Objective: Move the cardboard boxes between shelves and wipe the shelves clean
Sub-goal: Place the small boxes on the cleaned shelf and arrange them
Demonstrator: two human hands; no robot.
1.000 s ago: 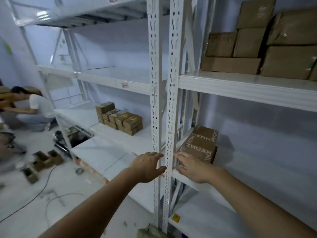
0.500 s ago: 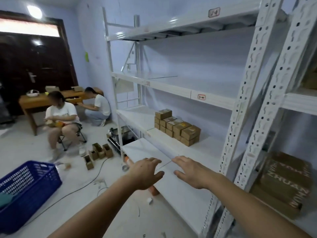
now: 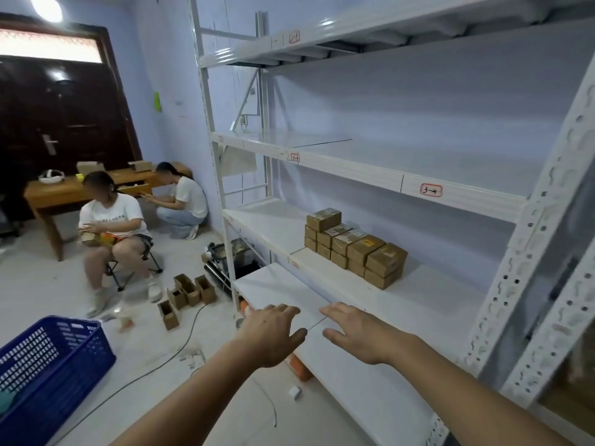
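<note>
Both the left hand (image 3: pixel 273 336) and right hand (image 3: pixel 360 333) hover empty, fingers spread, above the lower shelf (image 3: pixel 370 381). The stacked cardboard boxes (image 3: pixel 354 246) sit one shelf up; probably the next grab, needing a reach forward.

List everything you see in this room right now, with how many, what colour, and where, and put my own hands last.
shelf unit: one, white, right, several levels
stacked cardboard boxes: about a dozen, brown, on a lower shelf
open cardboard boxes: about five, brown, floor by the shelf's left end
crate: one, blue, floor at lower left
table: one, wooden, by the dark door
people: two, white shirts, one seated, one crouching near the table
cable: one, dark, across the floor
left hand: open, empty, at the bottom shelf's front edge
right hand: open, empty, over the bottom shelf
</note>
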